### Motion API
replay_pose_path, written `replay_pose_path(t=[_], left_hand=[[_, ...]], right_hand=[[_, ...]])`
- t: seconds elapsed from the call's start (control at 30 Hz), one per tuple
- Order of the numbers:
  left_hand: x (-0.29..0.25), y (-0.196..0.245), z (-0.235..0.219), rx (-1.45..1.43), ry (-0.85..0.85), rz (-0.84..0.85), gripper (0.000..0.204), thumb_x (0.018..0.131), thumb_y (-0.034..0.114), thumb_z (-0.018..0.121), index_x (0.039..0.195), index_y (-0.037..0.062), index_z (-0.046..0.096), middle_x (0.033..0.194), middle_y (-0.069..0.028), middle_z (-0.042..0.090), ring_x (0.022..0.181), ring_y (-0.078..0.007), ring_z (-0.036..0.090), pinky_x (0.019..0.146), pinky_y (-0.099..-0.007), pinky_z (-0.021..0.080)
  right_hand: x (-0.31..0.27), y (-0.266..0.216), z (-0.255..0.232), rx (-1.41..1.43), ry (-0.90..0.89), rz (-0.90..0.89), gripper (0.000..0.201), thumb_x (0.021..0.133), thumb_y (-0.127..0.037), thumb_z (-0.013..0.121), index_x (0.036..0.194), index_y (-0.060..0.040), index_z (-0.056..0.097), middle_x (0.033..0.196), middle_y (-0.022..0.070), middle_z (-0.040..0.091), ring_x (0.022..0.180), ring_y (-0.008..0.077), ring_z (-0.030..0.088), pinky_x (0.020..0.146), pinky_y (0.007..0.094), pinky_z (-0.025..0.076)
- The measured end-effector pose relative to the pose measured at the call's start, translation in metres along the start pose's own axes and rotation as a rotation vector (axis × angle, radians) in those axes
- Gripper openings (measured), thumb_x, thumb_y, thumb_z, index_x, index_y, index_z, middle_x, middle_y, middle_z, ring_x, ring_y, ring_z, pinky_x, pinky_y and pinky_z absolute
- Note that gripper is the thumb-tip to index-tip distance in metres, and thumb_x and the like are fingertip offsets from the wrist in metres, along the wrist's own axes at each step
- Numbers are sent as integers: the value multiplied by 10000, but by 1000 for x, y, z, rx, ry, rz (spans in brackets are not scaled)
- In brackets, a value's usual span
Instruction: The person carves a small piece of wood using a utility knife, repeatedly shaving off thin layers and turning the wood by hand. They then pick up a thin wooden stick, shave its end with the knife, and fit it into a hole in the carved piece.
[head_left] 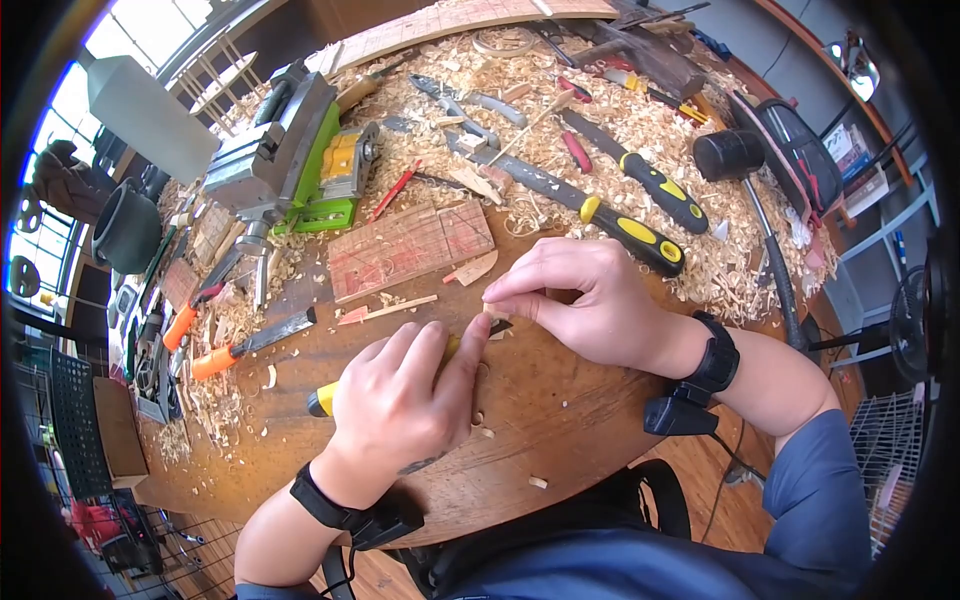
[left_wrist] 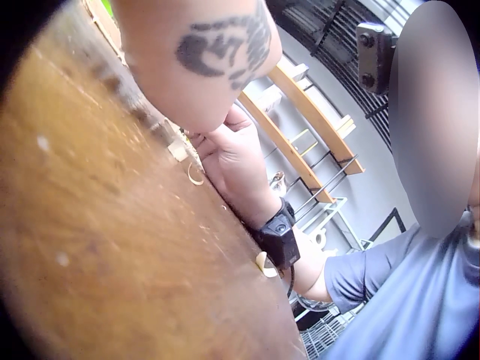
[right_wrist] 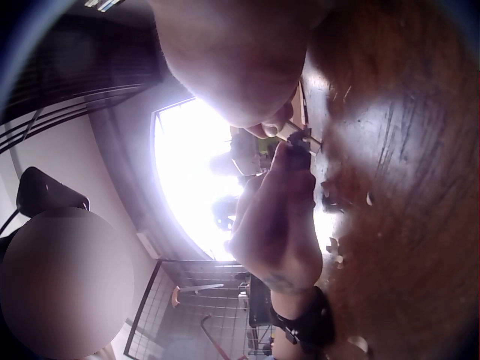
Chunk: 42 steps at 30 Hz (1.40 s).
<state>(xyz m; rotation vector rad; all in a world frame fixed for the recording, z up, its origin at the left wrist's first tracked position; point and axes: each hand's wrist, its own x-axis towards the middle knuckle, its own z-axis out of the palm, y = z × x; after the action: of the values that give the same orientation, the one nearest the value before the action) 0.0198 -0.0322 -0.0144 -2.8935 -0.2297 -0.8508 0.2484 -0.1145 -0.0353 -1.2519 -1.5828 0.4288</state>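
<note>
In the head view my left hand [head_left: 405, 395] grips a yellow and black handle [head_left: 322, 400] that sticks out on its left side; a dark blade tip [head_left: 502, 326] shows by its thumb. My right hand [head_left: 590, 300] pinches a small pale wood piece [head_left: 494, 312] between thumb and fingers, right at the left thumb. The two hands meet low over the table. The right wrist view shows the left hand [right_wrist: 277, 217] close to the pale wood [right_wrist: 285, 132]. Most of the handle is hidden inside the left fist.
Reddish marked boards [head_left: 410, 250], a thin wood strip [head_left: 400, 308] and an orange-handled chisel [head_left: 215, 362] lie beyond the hands. Farther back are a vise [head_left: 265, 150], yellow-black files [head_left: 640, 238], a black mallet [head_left: 728, 155] and heaps of shavings [head_left: 400, 100].
</note>
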Motion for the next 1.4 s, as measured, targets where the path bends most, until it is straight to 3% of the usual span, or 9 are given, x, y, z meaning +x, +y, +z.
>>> replay_pose_path(t=[0.17, 0.43, 0.7, 0.77, 0.9, 1.07, 1.2, 1.27, 1.4], left_hand=[[0, 1, 1, -14, -10, -4, 238, 863, 85, 806, 1094, 39, 834, 770, -19, 494, 622, -155, 556, 488, -308, 438], [-7, -11, -2, -110, 73, -30, 508, 715, 69, 789, 1221, 61, 829, 862, -52, 624, 635, -184, 608, 530, -325, 488], [-3, -19, 0, -85, 127, 3, 564, 687, 66, 767, 1248, 55, 824, 898, -78, 657, 669, -201, 646, 567, -329, 531], [-3, -20, 1, -90, 116, 17, 573, 685, 73, 765, 1254, 50, 822, 909, -87, 663, 692, -208, 658, 578, -329, 539], [-3, -20, 3, -92, 109, 22, 570, 686, 70, 761, 1253, 46, 822, 889, -74, 645, 683, -203, 643, 574, -334, 535], [-5, -13, -4, -106, -70, 44, 482, 737, 69, 780, 1215, 68, 836, 838, -47, 592, 645, -186, 595, 538, -327, 496], [-4, -16, -3, -102, -69, 59, 428, 755, 77, 792, 1180, 79, 849, 836, -48, 599, 649, -182, 601, 529, -321, 485], [-3, -18, 0, -128, 95, 39, 448, 732, 78, 788, 1175, 76, 852, 835, -51, 609, 650, -184, 608, 533, -324, 489], [-2, -21, -2, -62, 118, 38, 534, 695, 75, 771, 1225, 64, 837, 885, -59, 637, 681, -192, 638, 556, -322, 511]], right_hand=[[0, 1, -1, 7, 0, -29, 174, 899, 36, 831, 1047, -53, 849, 971, 93, 822, 869, 201, 773, 758, 316, 599], [1, 5, -3, 44, -54, -20, 175, 913, 56, 806, 1056, -42, 833, 1015, 95, 822, 923, 218, 776, 804, 330, 605], [1, 7, -2, 100, -70, -15, 117, 936, -34, 804, 1043, -72, 831, 1031, 103, 825, 956, 260, 784, 845, 365, 619], [2, 6, -2, 80, -91, -48, 189, 922, 85, 777, 1059, -36, 827, 1043, 106, 819, 969, 231, 779, 837, 337, 615], [1, 5, -3, 91, -87, -43, 192, 923, 91, 770, 1056, -35, 828, 1046, 108, 818, 975, 232, 778, 837, 337, 615], [1, 4, -2, 103, -90, -25, 184, 925, 89, 769, 1045, -36, 830, 1040, 105, 817, 975, 226, 777, 838, 336, 615], [1, 5, -2, 103, -89, -17, 181, 925, 86, 773, 1044, -38, 831, 1039, 101, 817, 975, 222, 775, 841, 335, 615], [0, 7, -1, 120, -71, 8, 126, 922, -7, 801, 1025, -75, 831, 1016, 101, 821, 948, 258, 781, 839, 365, 616], [1, 6, -1, 123, -59, -19, 139, 918, 11, 794, 1022, -73, 830, 1018, 101, 822, 946, 258, 783, 839, 363, 617]])
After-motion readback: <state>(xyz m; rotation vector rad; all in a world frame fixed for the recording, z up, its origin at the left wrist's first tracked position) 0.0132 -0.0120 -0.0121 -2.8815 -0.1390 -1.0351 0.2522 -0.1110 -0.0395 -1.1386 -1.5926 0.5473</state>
